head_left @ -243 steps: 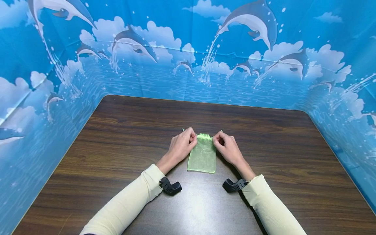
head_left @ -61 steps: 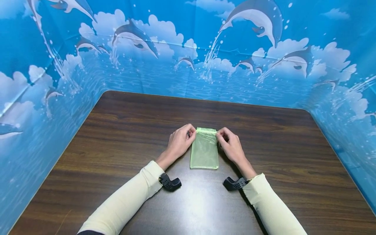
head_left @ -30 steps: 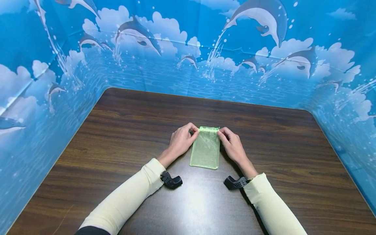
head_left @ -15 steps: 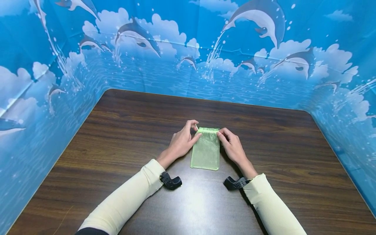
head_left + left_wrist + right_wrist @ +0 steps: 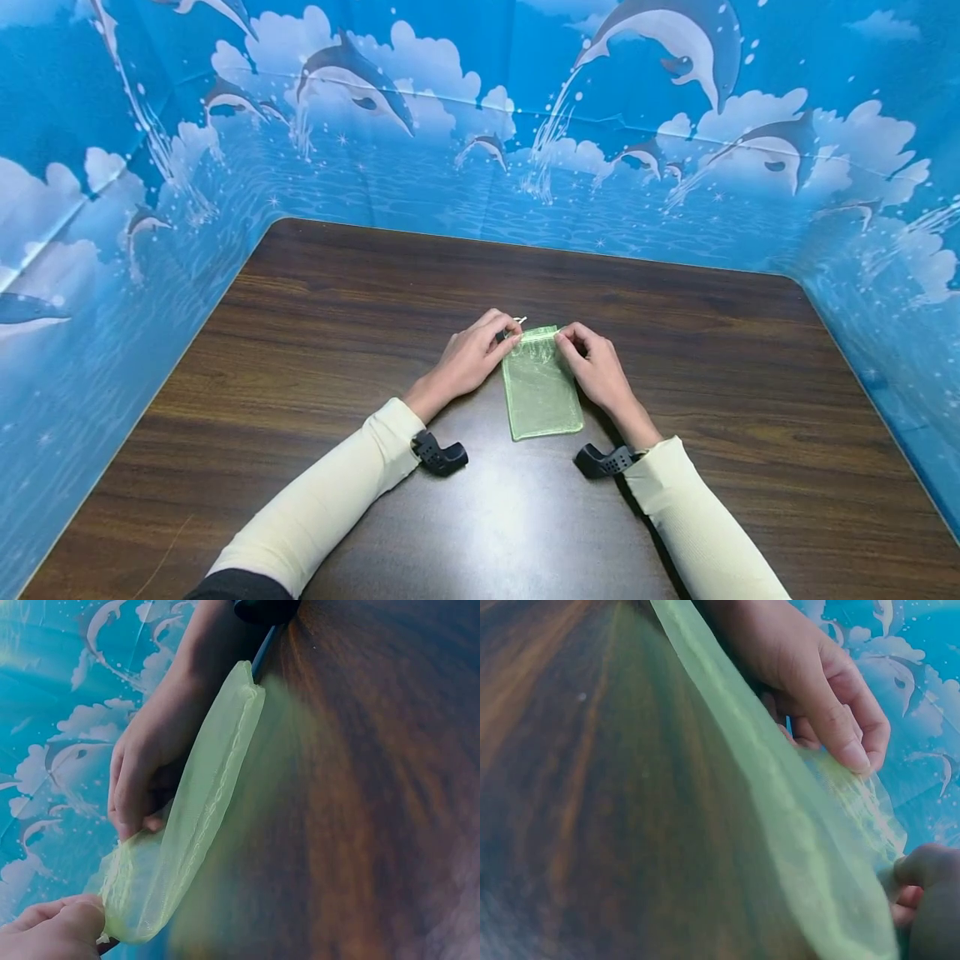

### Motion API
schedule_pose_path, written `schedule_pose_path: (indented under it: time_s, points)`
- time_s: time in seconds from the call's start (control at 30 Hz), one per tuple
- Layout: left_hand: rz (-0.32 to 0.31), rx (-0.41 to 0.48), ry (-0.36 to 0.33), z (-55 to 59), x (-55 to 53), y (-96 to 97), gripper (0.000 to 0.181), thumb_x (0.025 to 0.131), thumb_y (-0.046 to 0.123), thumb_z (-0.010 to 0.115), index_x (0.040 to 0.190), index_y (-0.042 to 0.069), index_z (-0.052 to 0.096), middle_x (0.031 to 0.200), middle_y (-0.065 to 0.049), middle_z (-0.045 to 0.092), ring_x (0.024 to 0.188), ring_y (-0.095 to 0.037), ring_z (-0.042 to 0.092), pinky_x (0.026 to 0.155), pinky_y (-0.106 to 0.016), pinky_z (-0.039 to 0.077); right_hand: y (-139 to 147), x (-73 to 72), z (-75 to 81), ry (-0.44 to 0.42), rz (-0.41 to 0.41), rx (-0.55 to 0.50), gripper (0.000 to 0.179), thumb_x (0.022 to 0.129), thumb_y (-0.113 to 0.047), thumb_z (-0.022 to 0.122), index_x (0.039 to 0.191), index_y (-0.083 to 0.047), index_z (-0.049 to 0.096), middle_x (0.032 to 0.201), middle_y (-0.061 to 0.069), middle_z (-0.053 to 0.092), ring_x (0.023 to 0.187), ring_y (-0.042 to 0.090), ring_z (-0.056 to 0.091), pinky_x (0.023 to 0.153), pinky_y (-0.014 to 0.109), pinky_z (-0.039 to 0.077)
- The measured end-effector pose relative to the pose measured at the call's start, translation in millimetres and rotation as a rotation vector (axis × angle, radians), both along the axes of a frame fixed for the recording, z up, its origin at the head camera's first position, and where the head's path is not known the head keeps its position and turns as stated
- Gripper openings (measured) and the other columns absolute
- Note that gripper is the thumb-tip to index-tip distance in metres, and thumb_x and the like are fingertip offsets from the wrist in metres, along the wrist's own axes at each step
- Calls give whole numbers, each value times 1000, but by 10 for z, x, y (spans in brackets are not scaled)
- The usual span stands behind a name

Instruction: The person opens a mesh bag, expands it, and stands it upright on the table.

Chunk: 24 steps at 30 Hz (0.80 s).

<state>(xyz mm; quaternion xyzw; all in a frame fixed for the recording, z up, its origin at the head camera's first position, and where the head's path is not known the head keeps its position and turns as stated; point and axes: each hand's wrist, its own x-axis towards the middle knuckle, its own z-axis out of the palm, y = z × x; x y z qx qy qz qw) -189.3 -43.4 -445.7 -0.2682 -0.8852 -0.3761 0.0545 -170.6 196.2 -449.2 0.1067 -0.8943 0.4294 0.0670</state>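
Observation:
A sheer pale green drawstring pouch (image 5: 543, 392) is held at its neck between both hands, its lower end slanting toward the right in the head view. At the neck's left corner, the left hand (image 5: 476, 350) pinches the fabric between thumb and fingers. A whitish cord end (image 5: 521, 320) pokes out just past those fingertips. The right hand (image 5: 596, 362) pinches the opposite corner of the neck. In the left wrist view the pouch (image 5: 206, 802) stands edge-on, with gathered fabric at its mouth. The right wrist view shows the pouch (image 5: 780, 817) stretching between the two hands.
The dark wood-grain table (image 5: 360, 317) spreads around the hands. A blue dolphin-print cloth (image 5: 420, 183) rises along its back and sides. Each wrist carries a black camera mount, one on the left (image 5: 441, 456) and one on the right (image 5: 603, 461).
The neck, bunched at first, has spread wide. The left fingers loosened half a second ago and now pinch again near a cord end. The pouch's lower end has swung right.

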Motion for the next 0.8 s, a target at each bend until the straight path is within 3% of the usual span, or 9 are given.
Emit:
schedule_pose_path:
  time_s: [0.4,0.53,0.63,0.8]
  points:
    - [-23,-58,-26,29,-30,-6,24,109,36,55,123,25,71,122,6,65,80,-10,56,67,-33,45,5,-21,20,16,18,-38,21,108,-35,56,104,-15,62,82,2,58,68,16,49,64,27,40]
    - [-32,-63,-33,18,-21,-11,24,109,37,54,120,26,72,122,7,64,83,-10,58,70,-33,46,-16,2,44,31,17,-112,21,107,-27,58,119,-10,57,98,8,56,74,21,48,67,27,38]
    - [-40,-59,-31,5,-12,-17,25,110,38,52,120,26,71,123,7,63,85,-10,58,70,-33,46,-16,2,32,49,68,-124,29,107,-23,58,132,-9,57,118,11,55,79,23,46,72,29,39]
    - [-54,-41,-21,-5,-13,-14,24,110,37,52,120,25,71,125,5,63,87,-10,60,71,-33,48,-2,-8,2,80,190,-76,24,108,-19,57,130,-12,63,140,8,56,87,18,50,77,29,42]
